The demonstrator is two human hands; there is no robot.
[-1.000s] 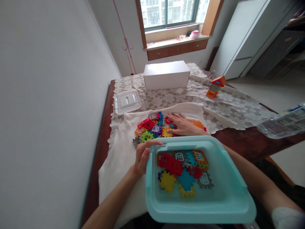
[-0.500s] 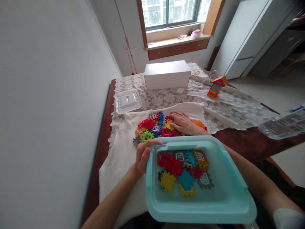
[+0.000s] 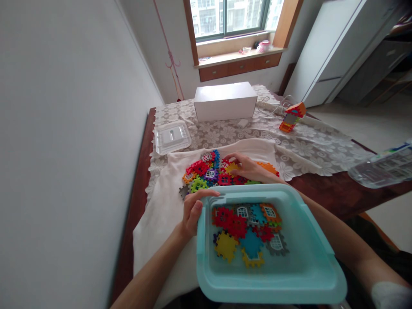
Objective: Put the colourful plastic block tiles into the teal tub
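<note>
My left hand (image 3: 192, 211) grips the left rim of a teal plastic bin (image 3: 309, 266), thumb and fingers closed over its corner. Inside the bin lie several notched plastic building blocks: a yellow one (image 3: 225, 246), a blue one (image 3: 252, 243) and red ones (image 3: 237, 226), some with white window inserts. Beyond the bin, a heap of similar blocks (image 3: 200, 168) rests on a white cloth. My right hand (image 3: 247, 167) reaches past the bin to that heap, its fingers curled round a yellow block (image 3: 232, 168) beside red ones. The bin's rim hides the near side of the heap.
A white box (image 3: 225, 105) stands at the back of the lace-covered table, with a clear lid (image 3: 174, 136) to its left. An assembled block house (image 3: 292, 116) sits at right. A transparent container (image 3: 384, 167) is at the right edge. A wall runs along the left.
My right hand has gone from lying flat and spread over the blocks to curled fingers gripping among them. My left hand and the bin stay nearly where they were.
</note>
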